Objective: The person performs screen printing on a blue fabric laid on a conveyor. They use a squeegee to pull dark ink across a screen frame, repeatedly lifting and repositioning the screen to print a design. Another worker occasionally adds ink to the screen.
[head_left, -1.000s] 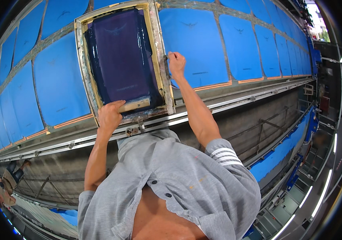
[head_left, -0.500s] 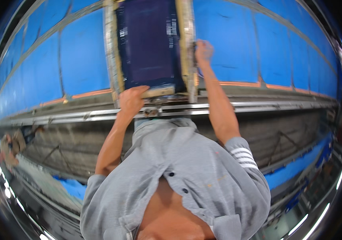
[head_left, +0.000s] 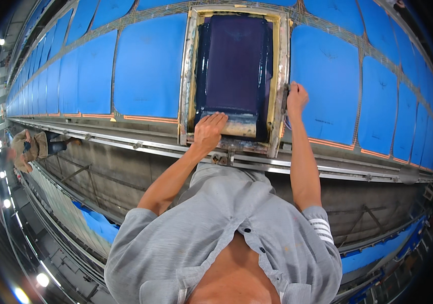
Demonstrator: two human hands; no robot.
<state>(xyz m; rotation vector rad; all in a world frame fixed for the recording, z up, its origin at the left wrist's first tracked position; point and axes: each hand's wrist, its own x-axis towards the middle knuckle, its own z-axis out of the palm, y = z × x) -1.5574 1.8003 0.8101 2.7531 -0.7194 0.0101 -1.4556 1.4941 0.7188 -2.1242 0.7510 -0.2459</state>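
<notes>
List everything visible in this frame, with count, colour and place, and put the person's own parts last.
printing screen frame: one, pale wood, lying on the long table, centre top
dark ink: one coat, navy-purple, covering the mesh inside the frame
squeegee: one, pale handle, at the near end of the frame
fabric panels: many, blue, in a row along the table on both sides of the frame
metal rail: one, grey, along the table's near edge
another person: one, far left
left hand: on the squeegee
right hand: on the frame's right side
</notes>
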